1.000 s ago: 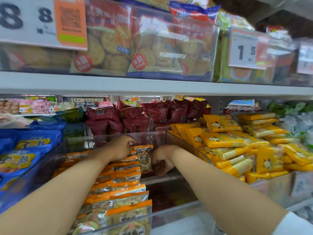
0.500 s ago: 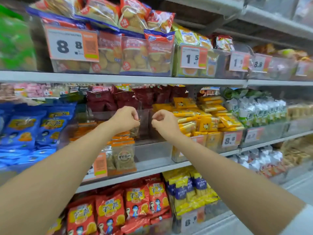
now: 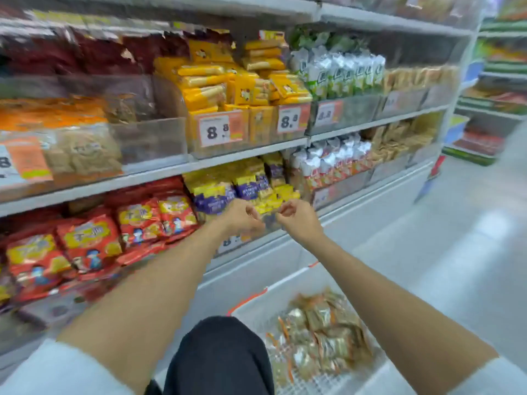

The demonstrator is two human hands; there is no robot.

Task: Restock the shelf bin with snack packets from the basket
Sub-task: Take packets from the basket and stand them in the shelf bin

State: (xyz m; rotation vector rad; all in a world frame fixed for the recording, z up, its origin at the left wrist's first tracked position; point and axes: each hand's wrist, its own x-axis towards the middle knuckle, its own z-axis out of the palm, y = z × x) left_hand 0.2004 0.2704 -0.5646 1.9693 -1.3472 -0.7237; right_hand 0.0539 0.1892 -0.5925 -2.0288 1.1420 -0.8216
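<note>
Head cam: L hand [image 3: 242, 220], R hand [image 3: 300, 221] curled, empty; price tag [image 3: 214, 132] reads 8.8.

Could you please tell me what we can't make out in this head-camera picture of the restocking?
All in the head view:
- Print on the snack packets in the basket: motion blur.
- Price tag beside the shelf bin: cut by the left edge.
- Basket's near end: cut by the bottom edge, partly behind the dark knee.
- Grip of the left hand and right hand: blurred, unclear if either holds anything.
</note>
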